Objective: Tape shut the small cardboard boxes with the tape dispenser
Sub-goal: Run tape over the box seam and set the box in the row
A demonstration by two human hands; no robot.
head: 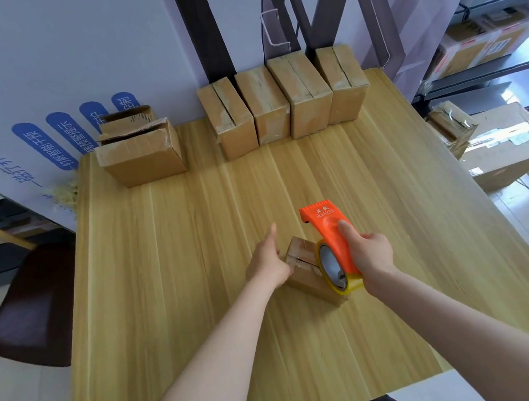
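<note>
- The step in hand looks like the start of a tape run on one small brown cardboard box [300, 254], which sits on the near middle of the light wooden tabletop [185, 299].
- The left hand [266, 262] rests against the box's left side and steadies it. Its thumb points away, and I cannot tell how far the fingers curl.
- The right hand [370, 254] has its fingers wrapped around the orange plastic tape dispenser [328, 228], thumb on top. The dispenser's roll of clear yellowish tape [333, 271] is low over the box's near right end.
- A dark seam shows along the box top, so it seems untaped as yet.
- The next move likely calls for pressing the tape end onto the near edge, drawing the dispenser along the seam towards the far end and tearing the tape off, while the left hand keeps the box from sliding.
- Four more cardboard boxes [267, 106] stand in a row at the far edge, and one with raised flaps [141, 154] is at far left.
</note>
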